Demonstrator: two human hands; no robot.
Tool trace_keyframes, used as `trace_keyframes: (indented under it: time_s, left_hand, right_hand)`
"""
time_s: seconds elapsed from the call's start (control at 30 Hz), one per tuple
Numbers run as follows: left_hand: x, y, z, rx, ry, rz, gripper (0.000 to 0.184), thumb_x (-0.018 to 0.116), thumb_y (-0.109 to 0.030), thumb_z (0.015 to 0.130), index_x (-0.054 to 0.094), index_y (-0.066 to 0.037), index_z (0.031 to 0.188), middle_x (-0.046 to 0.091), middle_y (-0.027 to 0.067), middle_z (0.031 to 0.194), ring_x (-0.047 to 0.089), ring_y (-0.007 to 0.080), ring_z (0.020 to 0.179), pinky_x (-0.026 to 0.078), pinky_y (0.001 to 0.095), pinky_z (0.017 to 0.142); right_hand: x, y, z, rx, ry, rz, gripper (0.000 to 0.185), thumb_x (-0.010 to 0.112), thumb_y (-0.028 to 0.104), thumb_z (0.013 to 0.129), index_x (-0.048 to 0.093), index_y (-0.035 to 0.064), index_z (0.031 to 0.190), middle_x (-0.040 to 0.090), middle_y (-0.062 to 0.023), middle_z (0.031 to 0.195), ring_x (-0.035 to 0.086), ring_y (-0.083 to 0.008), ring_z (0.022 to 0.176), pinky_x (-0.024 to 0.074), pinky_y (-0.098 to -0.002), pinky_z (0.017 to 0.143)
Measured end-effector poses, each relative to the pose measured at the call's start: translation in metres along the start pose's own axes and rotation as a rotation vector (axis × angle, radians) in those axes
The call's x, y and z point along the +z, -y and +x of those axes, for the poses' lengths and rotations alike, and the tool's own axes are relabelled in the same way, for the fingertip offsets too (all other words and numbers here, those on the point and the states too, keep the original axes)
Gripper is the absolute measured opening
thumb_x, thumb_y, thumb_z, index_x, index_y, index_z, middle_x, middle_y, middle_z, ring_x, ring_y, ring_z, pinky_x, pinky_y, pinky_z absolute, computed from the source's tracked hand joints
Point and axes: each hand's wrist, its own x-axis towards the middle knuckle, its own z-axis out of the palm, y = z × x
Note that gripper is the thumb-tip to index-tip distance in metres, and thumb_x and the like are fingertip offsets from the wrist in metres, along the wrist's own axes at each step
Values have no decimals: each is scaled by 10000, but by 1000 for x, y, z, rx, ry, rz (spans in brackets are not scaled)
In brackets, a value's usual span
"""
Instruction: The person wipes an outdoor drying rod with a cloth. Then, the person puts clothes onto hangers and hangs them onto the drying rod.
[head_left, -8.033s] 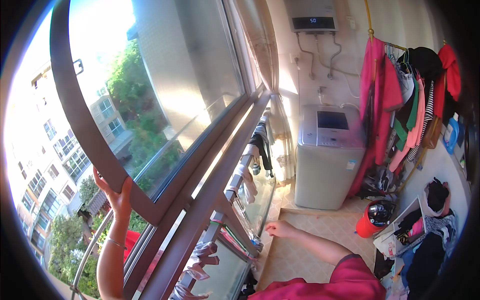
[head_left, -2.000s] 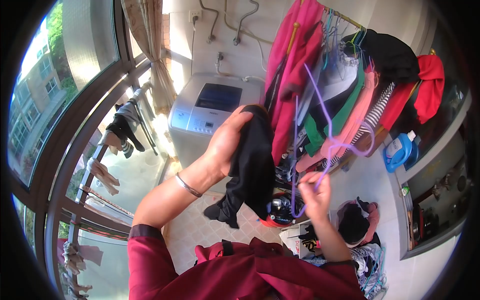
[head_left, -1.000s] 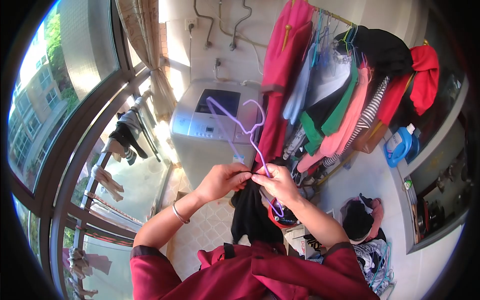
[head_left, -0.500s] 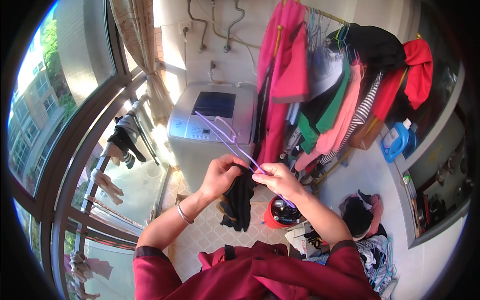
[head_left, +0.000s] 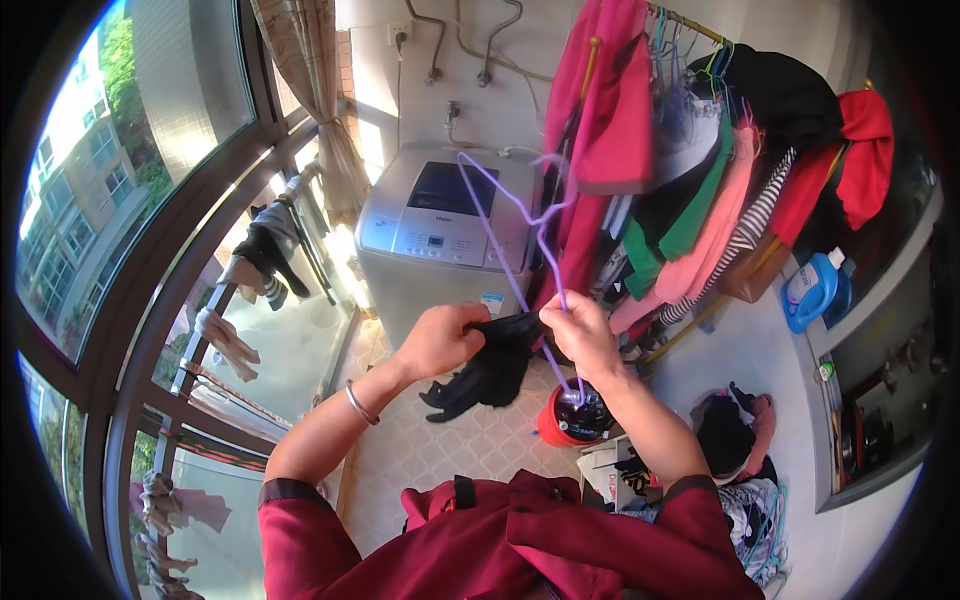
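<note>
My left hand (head_left: 438, 338), with a bangle at the wrist, is closed on one edge of a small black garment (head_left: 488, 372). The cloth hangs bunched below the fingers, and its exact kind does not show. My right hand (head_left: 582, 335) pinches a purple clothes hanger (head_left: 493, 237) along one of its bars. The hanger is tilted, with its hook toward the upper right and its lower corner near the red bucket (head_left: 566, 425). The black cloth stretches across to my right fingertips, close against the hanger; whether those fingers also grip it I cannot tell.
A washing machine (head_left: 432, 235) stands ahead. Clothes, including a pink shirt (head_left: 700, 220), hang from a rail at right. Socks (head_left: 228, 343) hang along the window at left. A blue detergent bottle (head_left: 815, 290) stands on the right ledge, above piled laundry (head_left: 728, 435).
The hanger has turned to show its open triangle, hook now pointing up and right. My left hand has drawn slightly away from the right, stretching the black garment sideways.
</note>
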Motion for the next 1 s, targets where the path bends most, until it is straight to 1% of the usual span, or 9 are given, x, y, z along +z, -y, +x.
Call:
trace_keyframes:
  time_s: [0.1,0.2,0.27,0.33,0.37,0.53,0.6,0.73,1.0]
  left_hand:
    - [11,20,8,-320,-22,-1096,148,444,-13,702,558,-8,795,549,43,706,511,127,651,403,232,593]
    - [15,2,9,-429,45,-1320,97,471,-11,710,550,-9,766,549,42,738,524,125,697,410,234,621]
    - [14,-3,12,-422,88,-1058,85,534,-94,752,539,-10,739,548,62,717,539,151,701,420,273,626]
    - [11,-5,14,-7,36,173,211,574,-206,788,543,1,755,533,95,697,548,176,715,423,301,650]
    - [12,-2,16,22,-1,277,252,559,-253,825,559,-2,799,528,121,698,556,190,721,426,318,641]
    - [17,5,19,-52,60,-449,229,487,-215,890,585,-14,844,597,45,787,573,164,748,446,307,602]
    - [23,1,19,-541,76,-1220,214,489,-220,891,585,-29,912,598,14,822,574,131,754,467,275,631]
    - [16,15,18,-572,-21,-1262,208,501,-205,881,574,-28,961,609,32,846,584,125,748,488,264,686]
    - [0,62,11,-476,-122,-936,293,471,-201,898,561,36,1046,614,52,907,569,116,775,463,242,713]
  right_hand:
    - [0,-13,9,-168,11,-274,114,557,95,794,518,19,718,460,51,598,410,-22,562,338,-197,492]
    - [-7,-25,21,-187,-49,-332,122,560,106,793,524,11,723,475,44,607,427,-29,576,352,-202,510]
    - [-9,-25,23,-197,-81,-283,102,545,66,814,513,25,726,435,67,610,372,-4,550,292,-170,482]
    - [-12,-26,23,-223,-95,-323,98,543,62,815,515,21,729,446,60,615,388,-10,563,312,-173,497]
    - [-13,-29,22,-286,-125,-353,132,558,108,801,530,3,727,471,37,562,429,-24,553,344,-202,483]
    - [-24,-25,8,-209,-70,-397,124,565,99,816,537,-7,756,488,22,574,443,-26,556,363,-201,488]
    - [-23,-24,1,-283,-54,-476,127,575,111,818,553,-12,802,536,-2,620,485,-36,583,404,-209,518]
    - [-50,-3,-30,-300,-123,-522,277,529,108,855,538,18,1116,630,-64,694,586,-68,672,458,-219,609]
    - [-100,74,-106,-110,-2,-798,271,493,54,847,543,-34,1098,582,-52,566,498,-52,551,429,-223,552]
